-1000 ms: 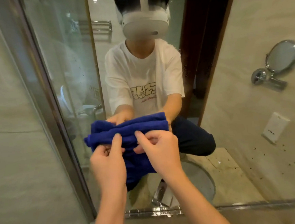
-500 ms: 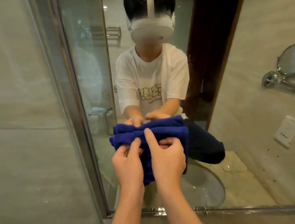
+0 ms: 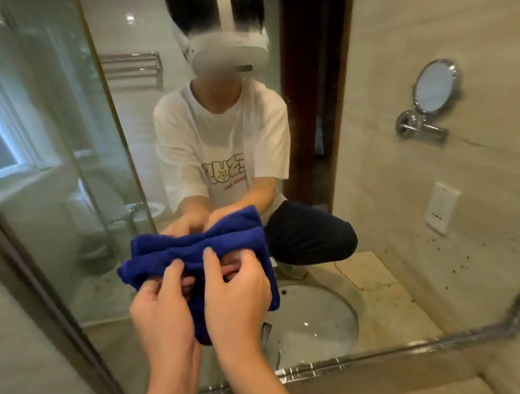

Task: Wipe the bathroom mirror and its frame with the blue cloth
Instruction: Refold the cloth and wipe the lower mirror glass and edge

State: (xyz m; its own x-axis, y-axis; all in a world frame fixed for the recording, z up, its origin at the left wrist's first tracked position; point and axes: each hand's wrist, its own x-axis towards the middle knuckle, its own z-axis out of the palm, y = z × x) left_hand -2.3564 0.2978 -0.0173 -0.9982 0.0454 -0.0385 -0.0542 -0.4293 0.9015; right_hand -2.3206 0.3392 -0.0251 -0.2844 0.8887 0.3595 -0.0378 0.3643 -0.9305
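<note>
The folded blue cloth [image 3: 240,245] lies pressed against the lower middle of the big bathroom mirror [image 3: 378,218]. My left hand [image 3: 161,307] and my right hand [image 3: 238,291] sit side by side on it, fingers gripping its folds. The mirror's metal frame [image 3: 358,361] runs along the bottom and up the left side, with a slanted corner at the lower right. The glass reflects a person in a white T-shirt, their hands and the cloth.
Beige stone wall tiles [image 3: 22,355] flank the mirror on the left and below. In the reflection I see a round sink, a speckled countertop, a round shaving mirror on a wall arm, a wall socket, a glass shower screen and a dark door frame.
The view has shifted so the left frame sits further left and tilted. Both hands stay on the cloth, now nearer the mirror's middle, with the fingers regripping its folds.
</note>
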